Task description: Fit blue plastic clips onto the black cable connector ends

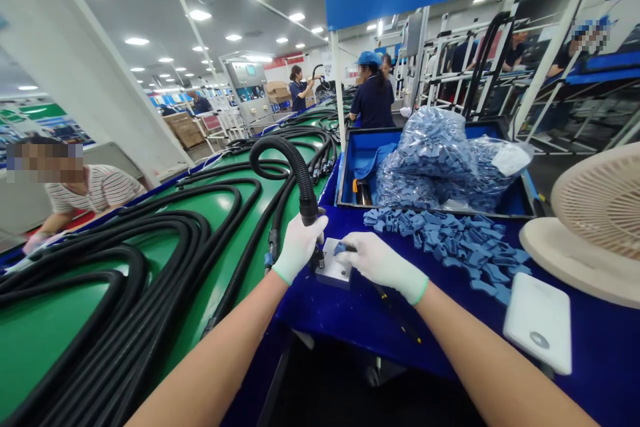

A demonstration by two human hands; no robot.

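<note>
My left hand (299, 243), in a white glove, is closed around the end of a black corrugated hose (295, 170). The hose arcs up and back over the green surface. Its dark end fitting (317, 259) points down beside a grey metal block (334, 273) on the blue table. My right hand (377, 260), also gloved, pinches a small blue plastic clip (341, 248) just over that block. Whether the clip touches the block, I cannot tell. Right of this hand lies a loose pile of similar blue clips (450, 243).
Long black hoses (165, 267) cover the green conveyor (165, 330) at left. A blue bin (350, 167) holds bags of clips (435, 153). At right are a white device (539, 320) and a beige fan (600, 207). A screwdriver-like tool (400, 320) lies near my right wrist. Co-workers stand around.
</note>
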